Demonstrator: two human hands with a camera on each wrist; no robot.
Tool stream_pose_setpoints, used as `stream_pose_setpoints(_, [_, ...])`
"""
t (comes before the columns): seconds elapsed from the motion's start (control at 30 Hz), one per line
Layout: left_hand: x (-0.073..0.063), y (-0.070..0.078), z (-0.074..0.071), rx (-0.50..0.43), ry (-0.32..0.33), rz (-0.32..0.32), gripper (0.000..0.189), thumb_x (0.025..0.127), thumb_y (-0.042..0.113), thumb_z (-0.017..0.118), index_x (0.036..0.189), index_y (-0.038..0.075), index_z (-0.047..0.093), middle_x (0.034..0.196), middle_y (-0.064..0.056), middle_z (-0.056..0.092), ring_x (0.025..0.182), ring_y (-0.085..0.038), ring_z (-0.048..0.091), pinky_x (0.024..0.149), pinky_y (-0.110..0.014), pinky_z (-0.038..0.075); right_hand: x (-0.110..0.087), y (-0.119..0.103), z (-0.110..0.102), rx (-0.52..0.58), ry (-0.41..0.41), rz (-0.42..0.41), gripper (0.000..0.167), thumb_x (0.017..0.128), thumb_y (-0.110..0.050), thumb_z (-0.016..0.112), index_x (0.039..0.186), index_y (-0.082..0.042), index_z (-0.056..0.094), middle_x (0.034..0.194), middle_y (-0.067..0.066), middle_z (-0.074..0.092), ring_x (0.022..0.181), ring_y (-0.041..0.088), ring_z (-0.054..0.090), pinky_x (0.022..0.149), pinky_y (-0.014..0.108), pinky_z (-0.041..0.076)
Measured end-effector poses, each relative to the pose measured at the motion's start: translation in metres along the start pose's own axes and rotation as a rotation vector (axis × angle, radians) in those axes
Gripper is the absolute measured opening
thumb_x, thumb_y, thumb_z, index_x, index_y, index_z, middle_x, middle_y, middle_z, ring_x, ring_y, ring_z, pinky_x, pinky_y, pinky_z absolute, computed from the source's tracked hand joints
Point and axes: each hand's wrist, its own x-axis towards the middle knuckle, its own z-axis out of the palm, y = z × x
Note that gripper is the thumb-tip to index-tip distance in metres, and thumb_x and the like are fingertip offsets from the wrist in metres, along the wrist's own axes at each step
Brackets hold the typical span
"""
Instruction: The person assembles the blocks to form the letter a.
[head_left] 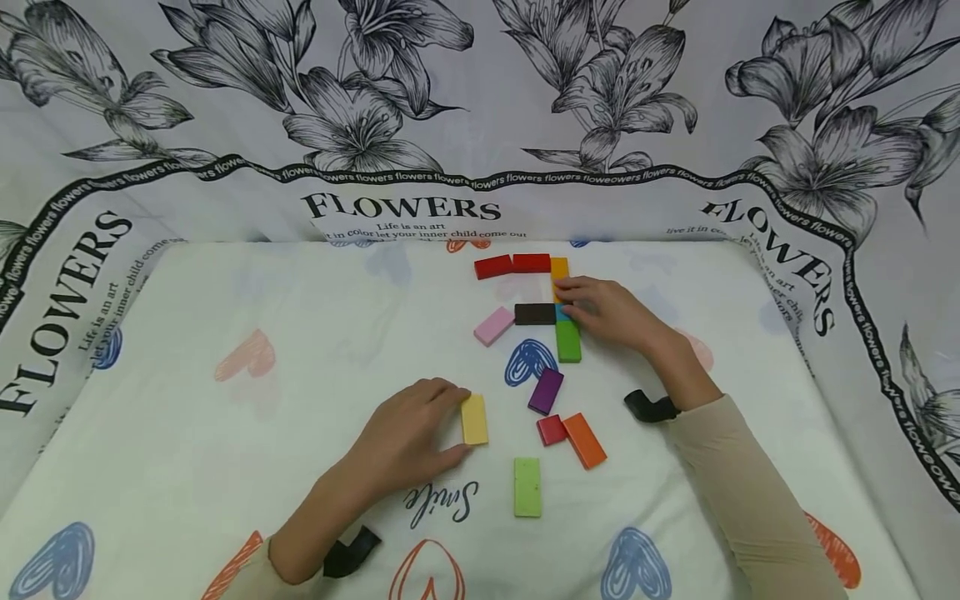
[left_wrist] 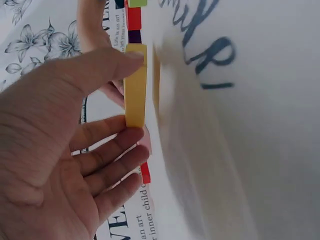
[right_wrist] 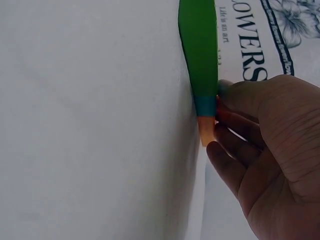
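Note:
My left hand (head_left: 408, 433) pinches a pale yellow rectangular block (head_left: 474, 419) between thumb and fingers at its two ends. In the left wrist view the block (left_wrist: 135, 92) stands close over the cloth. Farther forward, my right hand (head_left: 611, 312) touches the right side of a row of blocks. Its thumb is at a small blue block (head_left: 562, 312), and its fingertips are at an orange-yellow block (head_left: 559, 271). A green block (head_left: 568, 342) continues the row toward me. Joined to the row's left side are a black block (head_left: 535, 314) and a red block (head_left: 532, 263).
Another red block (head_left: 492, 267) and a pink block (head_left: 494, 326) lie left of the row. Nearer me are a purple block (head_left: 546, 391), a small red block (head_left: 551, 430), an orange block (head_left: 585, 441) and a light green block (head_left: 527, 487). A printed white cloth (head_left: 300, 442) covers the surface.

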Motion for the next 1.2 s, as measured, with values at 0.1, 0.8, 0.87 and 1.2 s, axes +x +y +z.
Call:
stream_pose_setpoints(0.1, [0.006,-0.002,-0.002,0.006,0.011,-0.038,0.064,0.081,0.039,0.092,0.136,0.015,0.069,0.129,-0.001,0.072,0.119,-0.02,0.069,0.098,-0.039,0.062,0.001,-0.001,0.0,0.004,-0.002,-0.015,0.042,0.106,-0.016,0.064,0.146,-0.003,0.061,0.16,0.013,0.055,0.156,0.038,0.043,0.128,0.056,0.035])
stream_pose_setpoints(0.8, [0.068,-0.017,-0.011,-0.06,-0.111,-0.152,0.067,0.085,0.04,0.089,0.14,0.008,0.067,0.132,-0.011,0.072,0.122,-0.027,0.068,0.105,-0.045,0.06,0.002,-0.001,0.0,0.009,-0.005,-0.021,0.041,0.106,-0.017,0.064,0.145,-0.004,0.062,0.159,0.011,0.056,0.155,0.036,0.044,0.128,0.054,0.036])
stream_pose_setpoints(0.87, [0.068,-0.017,-0.011,-0.067,-0.118,-0.152,0.067,0.085,0.039,0.089,0.141,0.008,0.067,0.131,-0.011,0.072,0.121,-0.026,0.068,0.105,-0.044,0.059,0.003,-0.001,0.0,-0.004,-0.005,-0.019,0.041,0.107,-0.018,0.064,0.145,-0.004,0.062,0.159,0.011,0.056,0.155,0.036,0.044,0.128,0.055,0.036])
stream_pose_setpoints(1.2, [0.069,-0.019,-0.011,-0.08,-0.134,-0.124,0.066,0.086,0.037,0.089,0.144,0.014,0.067,0.135,-0.009,0.071,0.124,-0.026,0.067,0.105,-0.043,0.06,0.003,0.002,0.001,-0.01,-0.007,0.003,0.041,0.107,-0.018,0.063,0.146,-0.006,0.062,0.161,0.011,0.055,0.156,0.036,0.043,0.128,0.056,0.035])
